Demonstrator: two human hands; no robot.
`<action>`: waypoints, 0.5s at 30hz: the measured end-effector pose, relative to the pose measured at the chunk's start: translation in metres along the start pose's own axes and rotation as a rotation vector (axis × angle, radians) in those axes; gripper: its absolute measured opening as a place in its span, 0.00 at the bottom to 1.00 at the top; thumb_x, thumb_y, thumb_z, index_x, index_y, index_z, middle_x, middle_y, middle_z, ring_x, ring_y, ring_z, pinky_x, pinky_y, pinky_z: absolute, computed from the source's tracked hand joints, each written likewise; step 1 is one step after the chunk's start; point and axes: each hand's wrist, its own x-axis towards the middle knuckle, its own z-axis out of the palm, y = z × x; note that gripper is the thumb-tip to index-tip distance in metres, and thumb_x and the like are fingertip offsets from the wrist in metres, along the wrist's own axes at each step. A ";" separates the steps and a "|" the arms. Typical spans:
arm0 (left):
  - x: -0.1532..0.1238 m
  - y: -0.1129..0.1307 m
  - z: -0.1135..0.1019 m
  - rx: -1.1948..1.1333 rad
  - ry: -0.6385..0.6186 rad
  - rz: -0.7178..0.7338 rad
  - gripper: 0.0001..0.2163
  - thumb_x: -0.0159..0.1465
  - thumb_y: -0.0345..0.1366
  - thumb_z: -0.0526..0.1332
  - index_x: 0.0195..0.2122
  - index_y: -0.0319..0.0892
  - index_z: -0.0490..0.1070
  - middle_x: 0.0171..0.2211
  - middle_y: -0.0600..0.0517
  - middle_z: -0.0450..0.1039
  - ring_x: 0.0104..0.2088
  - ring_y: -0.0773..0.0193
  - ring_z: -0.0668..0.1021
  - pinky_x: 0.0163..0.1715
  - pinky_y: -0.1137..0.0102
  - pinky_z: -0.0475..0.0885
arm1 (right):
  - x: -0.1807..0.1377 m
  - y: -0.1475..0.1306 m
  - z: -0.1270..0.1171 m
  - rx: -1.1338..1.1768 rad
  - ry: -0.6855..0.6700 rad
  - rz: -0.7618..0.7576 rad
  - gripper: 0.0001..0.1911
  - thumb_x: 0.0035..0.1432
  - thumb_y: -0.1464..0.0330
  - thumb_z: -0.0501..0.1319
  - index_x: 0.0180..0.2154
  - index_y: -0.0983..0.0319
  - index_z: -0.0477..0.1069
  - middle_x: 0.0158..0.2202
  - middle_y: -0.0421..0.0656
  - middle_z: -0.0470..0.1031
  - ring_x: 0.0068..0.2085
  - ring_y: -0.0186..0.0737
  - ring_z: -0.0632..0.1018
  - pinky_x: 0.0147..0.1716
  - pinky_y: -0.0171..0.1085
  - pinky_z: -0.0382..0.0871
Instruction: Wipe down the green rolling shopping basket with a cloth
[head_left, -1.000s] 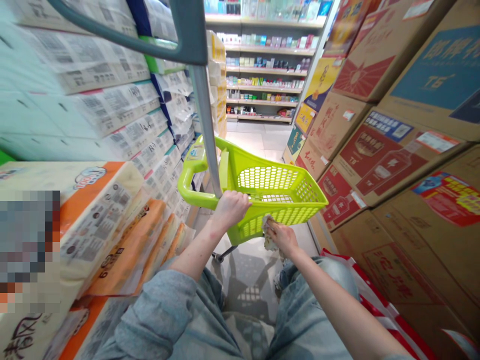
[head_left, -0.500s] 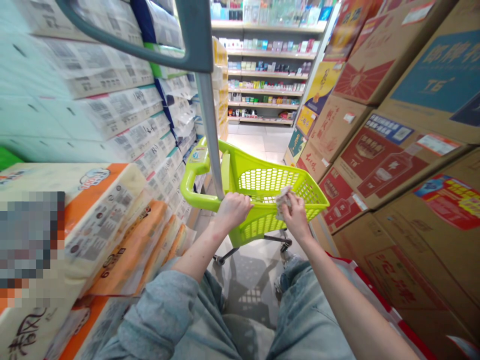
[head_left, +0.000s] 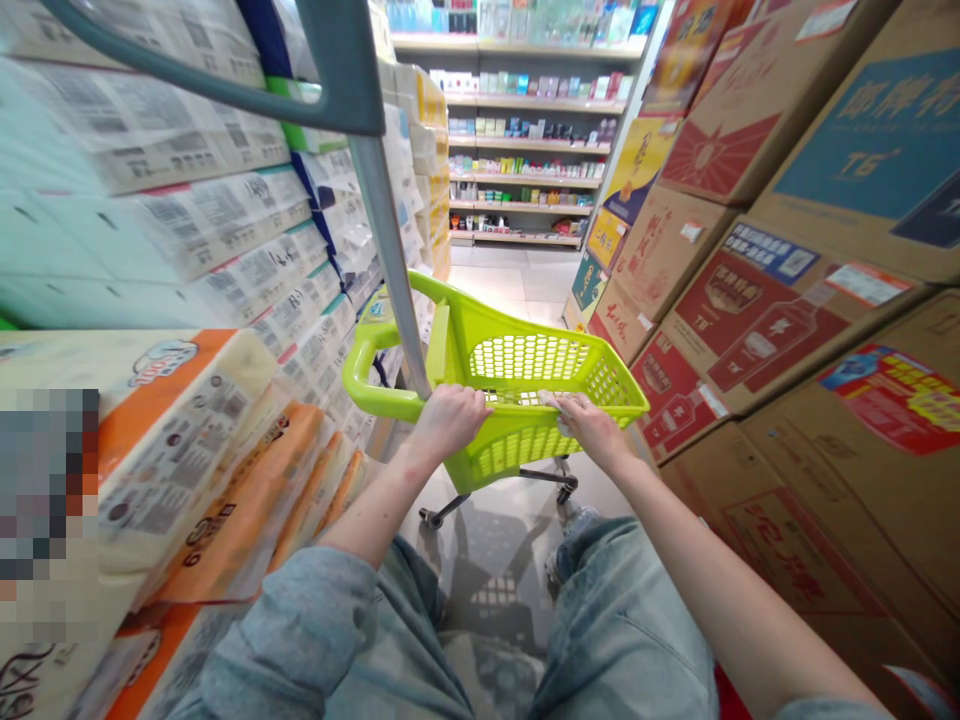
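A lime-green plastic shopping cart [head_left: 525,370] stands on the aisle floor in front of me. My left hand [head_left: 448,420] is closed round the base of its grey metal handle pole [head_left: 390,270] at the cart's near rim. My right hand [head_left: 592,428] presses a crumpled pale cloth [head_left: 551,400] onto the same rim, fingers curled over it. Below my arms are my knees in light denim.
Stacked tissue packs in orange and white wrap [head_left: 195,440] line the left side. Cardboard cartons with red and blue print [head_left: 765,310] are piled on the right. The tiled floor [head_left: 517,280] runs ahead to shelves of small goods [head_left: 525,150].
My right hand with the cloth rose from the cart's lower front wall up to its top rim. The cart shifted slightly left and away. My left hand kept its grip.
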 end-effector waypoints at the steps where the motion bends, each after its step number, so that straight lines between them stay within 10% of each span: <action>1: 0.000 0.001 0.001 0.003 0.004 0.002 0.13 0.66 0.39 0.50 0.30 0.37 0.67 0.25 0.45 0.70 0.29 0.56 0.73 0.27 0.65 0.57 | -0.003 0.009 -0.001 -0.037 -0.010 0.027 0.18 0.60 0.69 0.54 0.52 0.53 0.67 0.47 0.45 0.72 0.42 0.39 0.76 0.38 0.35 0.72; 15: 0.001 0.003 -0.003 -0.010 -0.011 -0.009 0.12 0.66 0.38 0.50 0.31 0.37 0.67 0.26 0.45 0.70 0.29 0.55 0.73 0.27 0.65 0.57 | -0.034 0.129 -0.006 -0.209 -0.172 0.267 0.18 0.61 0.65 0.51 0.52 0.57 0.65 0.49 0.51 0.71 0.41 0.41 0.76 0.36 0.36 0.69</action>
